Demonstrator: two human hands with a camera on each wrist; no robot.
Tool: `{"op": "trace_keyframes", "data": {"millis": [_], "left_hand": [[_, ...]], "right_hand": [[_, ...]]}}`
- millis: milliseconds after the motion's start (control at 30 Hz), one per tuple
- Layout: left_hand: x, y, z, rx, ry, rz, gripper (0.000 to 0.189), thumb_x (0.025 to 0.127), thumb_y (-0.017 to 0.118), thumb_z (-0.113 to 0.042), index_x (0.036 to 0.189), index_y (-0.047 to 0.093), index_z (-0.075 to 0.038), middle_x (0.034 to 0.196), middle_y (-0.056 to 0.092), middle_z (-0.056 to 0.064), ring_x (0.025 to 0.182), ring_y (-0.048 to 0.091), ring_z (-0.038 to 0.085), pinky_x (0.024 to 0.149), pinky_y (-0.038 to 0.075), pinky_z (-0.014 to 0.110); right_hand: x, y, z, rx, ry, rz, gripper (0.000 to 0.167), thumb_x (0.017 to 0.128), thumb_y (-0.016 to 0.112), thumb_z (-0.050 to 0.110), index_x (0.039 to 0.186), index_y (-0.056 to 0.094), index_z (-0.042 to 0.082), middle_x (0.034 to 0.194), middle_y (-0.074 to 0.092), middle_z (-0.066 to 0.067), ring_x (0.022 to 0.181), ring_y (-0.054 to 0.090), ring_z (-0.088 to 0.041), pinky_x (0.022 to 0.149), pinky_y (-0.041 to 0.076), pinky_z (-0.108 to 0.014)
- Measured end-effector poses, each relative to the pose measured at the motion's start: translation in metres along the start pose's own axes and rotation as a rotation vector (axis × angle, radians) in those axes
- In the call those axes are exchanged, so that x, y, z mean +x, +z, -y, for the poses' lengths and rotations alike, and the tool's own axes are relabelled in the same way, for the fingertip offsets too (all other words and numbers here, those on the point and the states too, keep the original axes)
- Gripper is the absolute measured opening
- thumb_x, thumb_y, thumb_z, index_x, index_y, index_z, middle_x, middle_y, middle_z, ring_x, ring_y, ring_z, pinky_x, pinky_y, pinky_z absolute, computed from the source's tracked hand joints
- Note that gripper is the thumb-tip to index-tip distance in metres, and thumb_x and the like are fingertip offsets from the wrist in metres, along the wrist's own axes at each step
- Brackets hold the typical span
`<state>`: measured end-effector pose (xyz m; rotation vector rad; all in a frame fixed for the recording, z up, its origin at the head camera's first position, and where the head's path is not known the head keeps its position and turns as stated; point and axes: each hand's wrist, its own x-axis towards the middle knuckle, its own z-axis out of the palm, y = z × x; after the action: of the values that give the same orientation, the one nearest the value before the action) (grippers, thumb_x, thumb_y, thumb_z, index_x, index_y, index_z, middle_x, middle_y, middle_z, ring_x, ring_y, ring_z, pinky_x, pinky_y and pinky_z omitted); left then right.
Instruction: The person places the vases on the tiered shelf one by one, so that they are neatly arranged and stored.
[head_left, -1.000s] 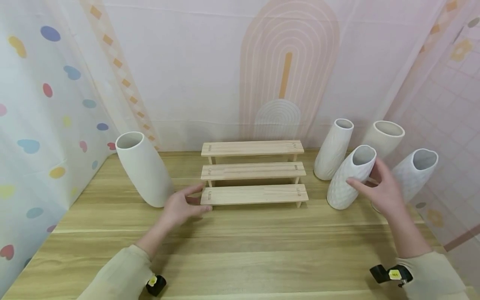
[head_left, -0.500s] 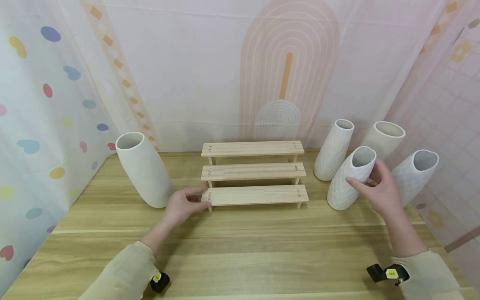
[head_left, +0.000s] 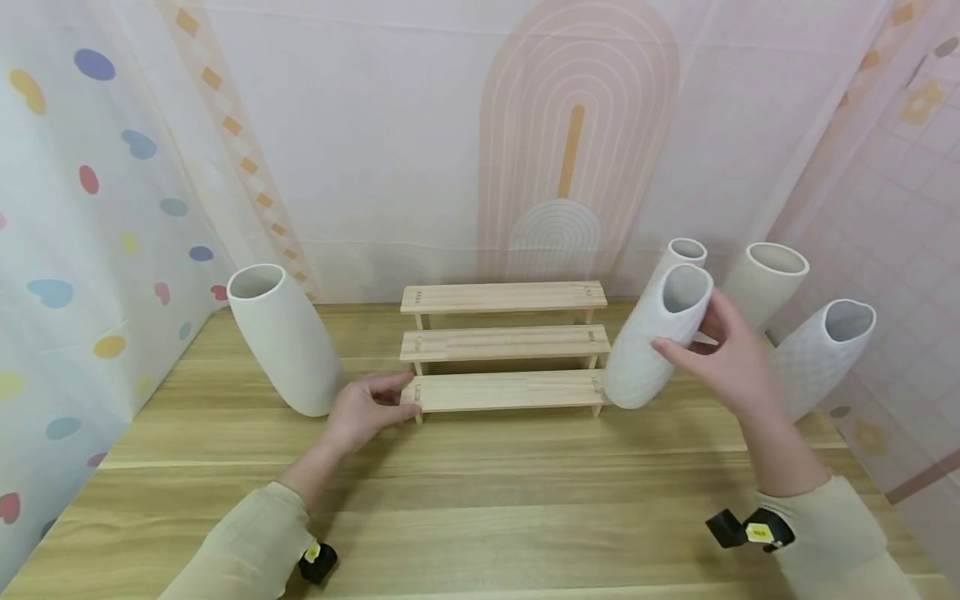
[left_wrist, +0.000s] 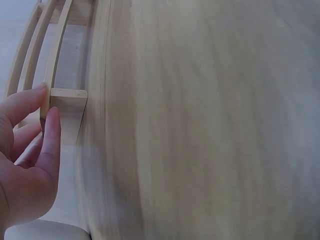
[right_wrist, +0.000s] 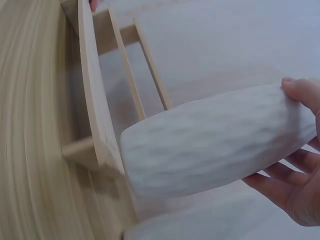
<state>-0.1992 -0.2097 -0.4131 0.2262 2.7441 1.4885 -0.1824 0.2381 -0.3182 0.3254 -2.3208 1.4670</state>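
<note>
My right hand (head_left: 731, 354) grips a white dimpled vase (head_left: 651, 346) near its top, thumb on the near side and fingers behind. The vase leans a little, its base overlapping the right end of the wooden three-step stand (head_left: 510, 390) in the head view. In the right wrist view the vase (right_wrist: 215, 140) shows its textured side, with its base close by the stand's lowest board (right_wrist: 95, 90). My left hand (head_left: 367, 410) pinches the left end of that lowest board between thumb and fingers, also plain in the left wrist view, where the board (left_wrist: 55, 55) runs upward.
A smooth white vase (head_left: 288, 346) stands left of the stand. On the right are a slim white vase (head_left: 686, 250) partly hidden behind the held one, a wide-mouthed vase (head_left: 765, 279) and another dimpled vase (head_left: 821, 358). A patterned curtain (head_left: 375, 150) hangs behind the table (head_left: 487, 517).
My right hand has lifted the dimpled vase off the table and carried it left to the stand's right end. The left hand has closed in on the lowest board's end and stays there.
</note>
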Motion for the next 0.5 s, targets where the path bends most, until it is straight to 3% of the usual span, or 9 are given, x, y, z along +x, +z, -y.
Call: {"op": "trace_keyframes", "data": {"millis": [200,500], "left_hand": [[0.0,0.0,0.001,-0.007,0.003,0.002,0.055,0.081,0.084,-0.018,0.13,0.065,-0.003,0.128,0.061,0.015,0.095,0.062,0.024,0.075,0.052,0.025],[0.001,0.001,0.001,-0.003,0.006,-0.006,0.055,0.08,0.085,-0.019,0.128,0.066,-0.003,0.125,0.063,0.016,0.094,0.063,0.023,0.072,0.051,0.024]], "right_hand": [[0.01,0.039,0.014,0.09,-0.003,0.107,0.073,0.079,0.082,0.0,0.143,0.048,0.006,0.121,0.062,-0.016,0.101,0.062,-0.01,0.08,0.054,-0.025],[0.023,0.093,0.026,0.189,-0.032,0.245,0.075,0.076,0.086,0.007,0.141,0.05,0.012,0.121,0.063,-0.011,0.106,0.061,-0.026,0.086,0.055,-0.042]]}}
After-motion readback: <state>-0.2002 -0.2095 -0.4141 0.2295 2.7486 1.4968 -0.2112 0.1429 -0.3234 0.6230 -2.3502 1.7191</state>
